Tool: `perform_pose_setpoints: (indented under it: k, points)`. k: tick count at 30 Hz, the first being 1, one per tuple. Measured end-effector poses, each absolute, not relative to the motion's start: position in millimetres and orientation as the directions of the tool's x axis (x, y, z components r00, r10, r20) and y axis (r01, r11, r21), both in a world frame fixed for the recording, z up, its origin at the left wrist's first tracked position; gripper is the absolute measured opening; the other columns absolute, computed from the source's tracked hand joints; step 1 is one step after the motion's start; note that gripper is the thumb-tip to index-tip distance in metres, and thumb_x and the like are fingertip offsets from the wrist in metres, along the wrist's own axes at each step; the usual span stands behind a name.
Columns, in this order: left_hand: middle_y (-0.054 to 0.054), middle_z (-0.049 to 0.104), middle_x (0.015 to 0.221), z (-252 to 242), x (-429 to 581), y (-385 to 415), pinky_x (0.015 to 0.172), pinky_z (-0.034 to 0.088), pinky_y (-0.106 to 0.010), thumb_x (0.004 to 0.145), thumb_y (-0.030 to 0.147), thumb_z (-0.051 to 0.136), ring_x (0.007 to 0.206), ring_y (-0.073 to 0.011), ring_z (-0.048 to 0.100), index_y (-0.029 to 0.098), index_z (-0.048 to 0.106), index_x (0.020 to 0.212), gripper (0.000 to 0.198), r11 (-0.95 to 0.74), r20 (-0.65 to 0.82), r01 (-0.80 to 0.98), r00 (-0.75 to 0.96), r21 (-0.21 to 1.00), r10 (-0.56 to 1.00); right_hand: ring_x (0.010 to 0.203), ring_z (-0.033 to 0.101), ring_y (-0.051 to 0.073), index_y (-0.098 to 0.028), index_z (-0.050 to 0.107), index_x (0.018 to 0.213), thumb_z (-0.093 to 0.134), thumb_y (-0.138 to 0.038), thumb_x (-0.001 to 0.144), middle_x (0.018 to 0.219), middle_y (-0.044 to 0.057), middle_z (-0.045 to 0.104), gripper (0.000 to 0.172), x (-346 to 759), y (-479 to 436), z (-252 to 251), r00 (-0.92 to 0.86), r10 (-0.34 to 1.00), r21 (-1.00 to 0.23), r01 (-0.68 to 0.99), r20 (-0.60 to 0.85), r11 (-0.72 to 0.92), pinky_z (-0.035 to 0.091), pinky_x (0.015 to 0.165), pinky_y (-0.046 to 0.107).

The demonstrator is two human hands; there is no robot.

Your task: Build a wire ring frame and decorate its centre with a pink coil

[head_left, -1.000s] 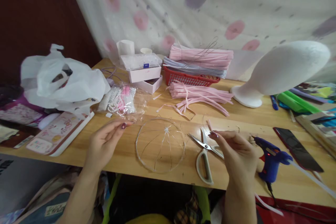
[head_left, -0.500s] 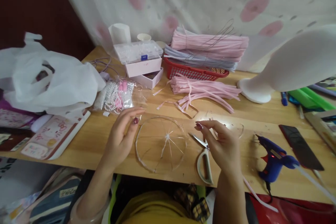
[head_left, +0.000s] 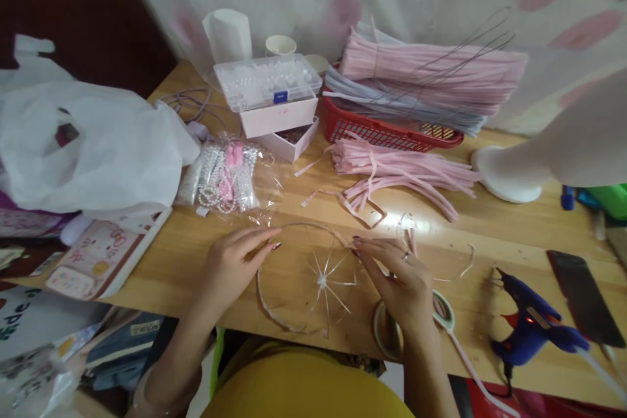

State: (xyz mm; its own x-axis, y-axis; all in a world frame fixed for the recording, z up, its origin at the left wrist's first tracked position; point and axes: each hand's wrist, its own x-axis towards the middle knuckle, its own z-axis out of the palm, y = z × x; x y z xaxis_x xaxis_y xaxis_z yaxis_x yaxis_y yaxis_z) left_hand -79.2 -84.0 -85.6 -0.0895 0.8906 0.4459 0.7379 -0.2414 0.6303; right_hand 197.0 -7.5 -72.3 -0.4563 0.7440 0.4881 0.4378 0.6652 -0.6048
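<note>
A thin wire hoop (head_left: 265,305) with a pale wrapping lies on the wooden table in front of me. My left hand (head_left: 228,271) pinches its upper left edge between thumb and fingers. At the upper right edge, my right hand (head_left: 399,274) closes its fingertips on the same hoop; a ring is on one finger. Inside the hoop sits a small star-shaped piece (head_left: 322,281) with thin clear spokes spreading from a white centre. Scissors lie under my right hand, with one handle (head_left: 386,332) showing and the blades hidden.
A blue glue gun (head_left: 531,320) and a dark phone (head_left: 585,297) lie at right. Behind are pink pipe cleaners (head_left: 406,173), a red basket (head_left: 392,134), a bead box (head_left: 269,81) and bagged pearl beads (head_left: 223,173). A white stand (head_left: 512,173) rises back right.
Both hands have moved down onto the hoop and taken hold of its upper edge. The star-shaped piece now appears lower and farther right within the hoop. The camera view has shifted.
</note>
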Motion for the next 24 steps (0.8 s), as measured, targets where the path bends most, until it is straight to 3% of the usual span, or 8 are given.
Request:
perform_pose_setpoints:
  k: [7,18,24]
  points:
    - [-0.005,0.079,0.090,-83,-70,-51,0.078,0.060,-0.031,0.093,0.005,0.057,0.084,-0.0191,0.075,0.017,0.072,0.094,0.020,-0.274,0.447,0.752,-0.030,0.600,0.894,0.093,0.074,0.020,-0.022,0.069,0.102,0.067,0.001,0.088,0.100,0.007,0.078,0.027,195,-5,-82,-0.336,0.780,-0.584,0.523,0.528,0.621,0.057,0.084,0.037]
    - [-0.002,0.078,0.087,-95,-78,-46,0.078,0.058,-0.028,0.089,0.000,0.053,0.082,-0.0163,0.073,0.019,0.069,0.086,0.025,-0.238,0.331,0.724,0.014,0.648,0.943,0.095,0.074,0.018,-0.020,0.069,0.100,0.063,0.005,0.088,0.099,0.009,0.078,0.028,193,-2,-85,-0.386,0.768,-0.596,0.485,0.511,0.640,0.060,0.081,0.031]
    - [-0.002,0.078,0.088,-95,-79,-46,0.079,0.058,-0.029,0.090,0.001,0.054,0.083,-0.0162,0.073,0.019,0.069,0.087,0.024,-0.219,0.309,0.714,0.005,0.665,0.951,0.088,0.076,0.016,-0.022,0.069,0.098,0.065,0.001,0.089,0.095,0.005,0.079,0.025,192,0,-84,-0.377,0.789,-0.613,0.497,0.485,0.614,0.061,0.077,0.028]
